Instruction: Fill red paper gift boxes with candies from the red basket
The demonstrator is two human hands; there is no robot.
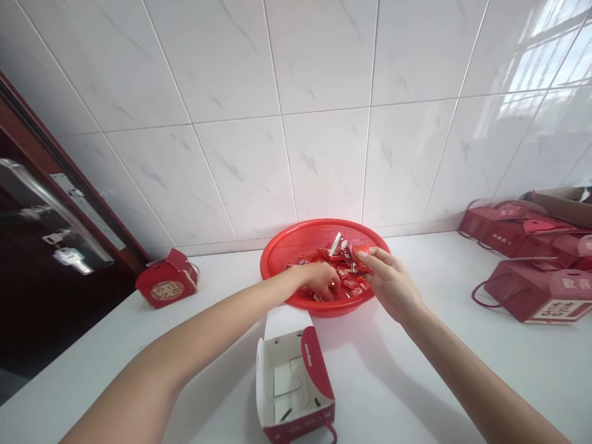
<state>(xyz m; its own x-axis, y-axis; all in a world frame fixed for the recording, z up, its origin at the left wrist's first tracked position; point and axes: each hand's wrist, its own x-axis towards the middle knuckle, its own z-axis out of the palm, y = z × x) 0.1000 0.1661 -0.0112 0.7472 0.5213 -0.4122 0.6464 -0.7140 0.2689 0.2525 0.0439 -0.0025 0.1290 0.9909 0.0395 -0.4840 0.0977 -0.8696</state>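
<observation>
A red plastic basket [289,243] with a mesh wall stands against the tiled wall, with many small red wrapped candies [345,271] in it. My left hand [324,280] reaches down among the candies, its fingers curled; what they hold, if anything, is hidden. Over the basket's right side, my right hand [386,274] pinches red wrapped candies between thumb and fingers. In front of the basket an open red gift box [319,364] with a white inside lies on the table, its flaps spread and nothing inside.
A closed red gift box [166,283] stands on the white table [222,277] at the left. Several more red boxes [531,290] are grouped at the right, near a brown cardboard box [562,206]. A dark door with keys [71,256] in its lock is at far left.
</observation>
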